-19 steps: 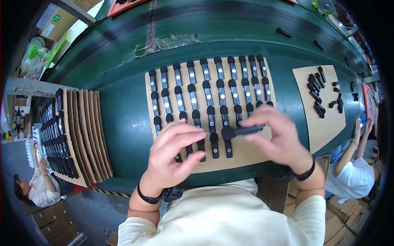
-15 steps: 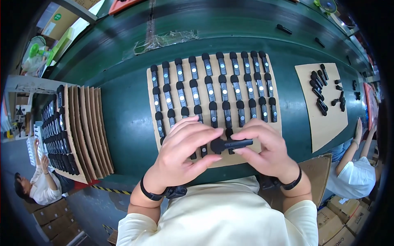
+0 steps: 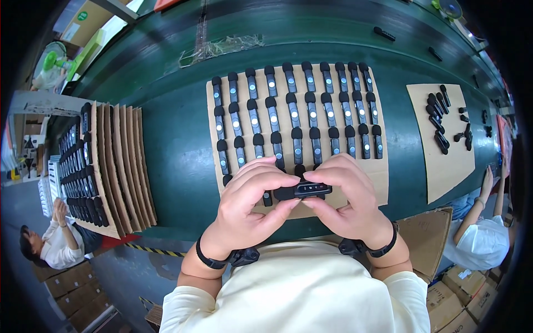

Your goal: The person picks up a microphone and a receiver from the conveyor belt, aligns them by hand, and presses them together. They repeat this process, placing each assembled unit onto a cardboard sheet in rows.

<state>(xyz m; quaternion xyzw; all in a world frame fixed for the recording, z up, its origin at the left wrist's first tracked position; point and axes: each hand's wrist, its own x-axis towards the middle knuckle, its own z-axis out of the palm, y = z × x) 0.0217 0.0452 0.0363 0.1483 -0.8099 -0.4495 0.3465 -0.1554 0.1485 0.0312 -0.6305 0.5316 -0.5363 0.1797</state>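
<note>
Above the near edge of a cardboard sheet [image 3: 363, 180] I hold a small black clip-on microphone [image 3: 315, 189] level between both hands. The thumb and fingers of my left hand [image 3: 247, 197] are closed on its foam windscreen end. My right hand [image 3: 351, 194] pinches the slim body, whose face with small marks is turned up. Beyond my hands, rows of similar microphones [image 3: 293, 114], each with a foam tip and most with a pale round spot, lie on the sheet. My fingers and wrists cover part of the nearest row.
Cardboard layers [image 3: 133, 166] stand on the left, with microphones on the outer one. To the right, a smaller cardboard piece [image 3: 444, 177] carries loose microphones [image 3: 435, 114]. More lie on the far green surface [image 3: 411, 61]. Other people sit at left [image 3: 61, 247] and right [image 3: 477, 241].
The microphone has rolled, so its marked face now shows. My hands have drawn closer together around it. The whole scene has shifted slightly in view.
</note>
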